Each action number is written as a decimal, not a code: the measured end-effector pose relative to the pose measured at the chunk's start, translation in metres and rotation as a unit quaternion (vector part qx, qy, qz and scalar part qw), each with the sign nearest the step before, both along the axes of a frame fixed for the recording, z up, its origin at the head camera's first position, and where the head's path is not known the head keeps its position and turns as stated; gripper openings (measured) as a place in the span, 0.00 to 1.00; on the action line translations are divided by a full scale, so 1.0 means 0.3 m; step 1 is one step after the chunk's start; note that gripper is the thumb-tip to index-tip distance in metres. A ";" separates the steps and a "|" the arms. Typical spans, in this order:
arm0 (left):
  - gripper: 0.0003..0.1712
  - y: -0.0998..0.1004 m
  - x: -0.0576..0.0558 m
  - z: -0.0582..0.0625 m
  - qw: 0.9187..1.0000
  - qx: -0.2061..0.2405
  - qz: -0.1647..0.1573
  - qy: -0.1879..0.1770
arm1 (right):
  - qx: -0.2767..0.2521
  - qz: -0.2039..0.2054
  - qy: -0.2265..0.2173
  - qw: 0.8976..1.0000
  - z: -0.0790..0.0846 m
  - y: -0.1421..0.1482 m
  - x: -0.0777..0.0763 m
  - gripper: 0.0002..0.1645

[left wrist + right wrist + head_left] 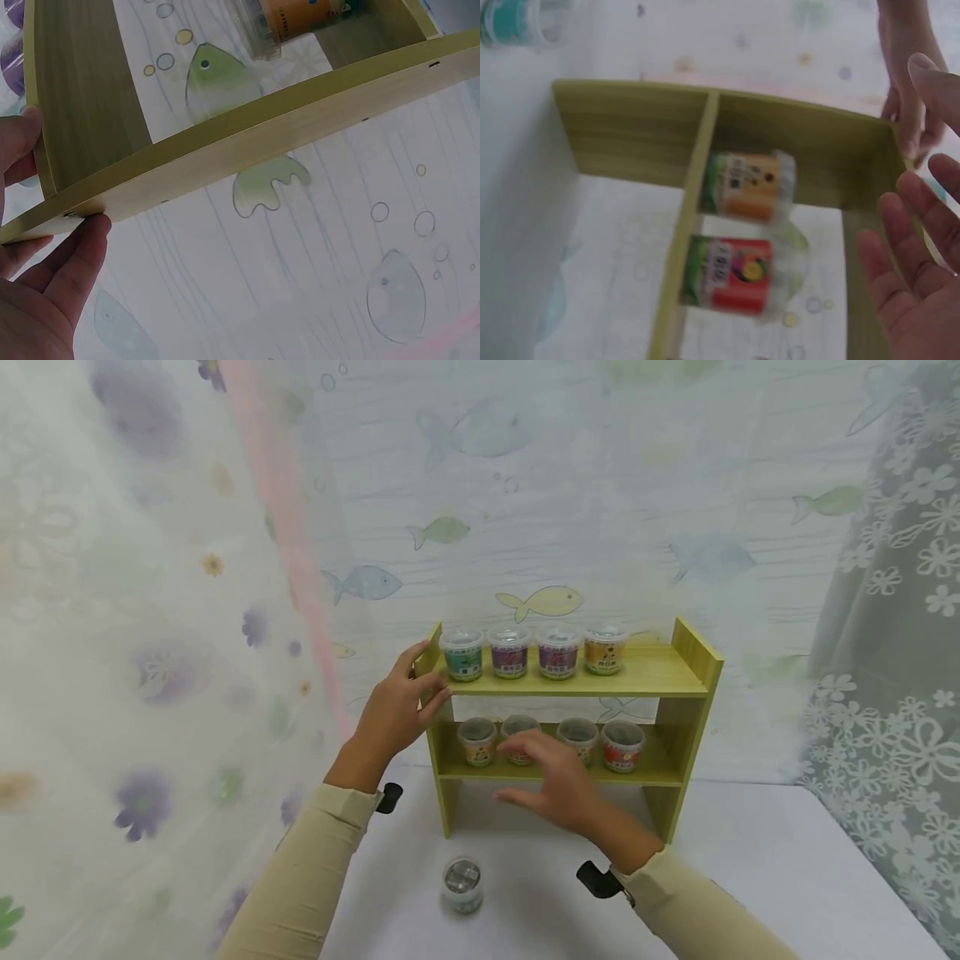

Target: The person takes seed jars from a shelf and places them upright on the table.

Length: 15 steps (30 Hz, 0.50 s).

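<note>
A small yellow-green wooden shelf (555, 768) stands on a white-covered table. Its upper left corner is pinched by my left hand (393, 706), with fingers on the outer face of the side panel (247, 150) and the thumb inside. In front of the lower tier hovers my right hand (558, 781), slightly blurred, fingers spread from the thumb and holding nothing. Several lidded plastic cups line the top board, among them a teal cup (462, 657) and an orange cup (604, 652). Lower down sit several more, including a red cup (622, 747) and an orange cup (746, 187).
One more cup (462, 885) with a teal label stands on the table (405, 893) in front of the shelf's left side. Behind hangs a fish-patterned curtain (600, 527). Flowered sheer fabric (150, 652) borders the left, lace (915, 760) the right.
</note>
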State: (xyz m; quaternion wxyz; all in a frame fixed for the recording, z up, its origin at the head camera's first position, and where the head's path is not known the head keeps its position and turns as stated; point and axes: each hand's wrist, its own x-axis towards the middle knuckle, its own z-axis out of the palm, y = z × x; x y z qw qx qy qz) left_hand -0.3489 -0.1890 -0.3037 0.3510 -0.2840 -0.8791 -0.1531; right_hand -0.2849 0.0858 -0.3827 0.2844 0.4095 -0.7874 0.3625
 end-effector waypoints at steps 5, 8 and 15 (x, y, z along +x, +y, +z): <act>0.07 -0.005 -0.004 -0.006 1.000 0.000 -0.003 0.007 | 0.013 -0.040 -0.003 0.999 0.084 0.046 -0.005 0.37; 0.09 -0.004 -0.003 -0.008 1.000 0.003 -0.007 0.006 | 0.011 -0.051 0.004 0.999 0.122 0.070 -0.009 0.37; 0.12 0.003 -0.004 -0.005 1.000 -0.001 -0.001 0.004 | -0.017 -0.058 0.043 0.997 0.175 0.113 -0.044 0.33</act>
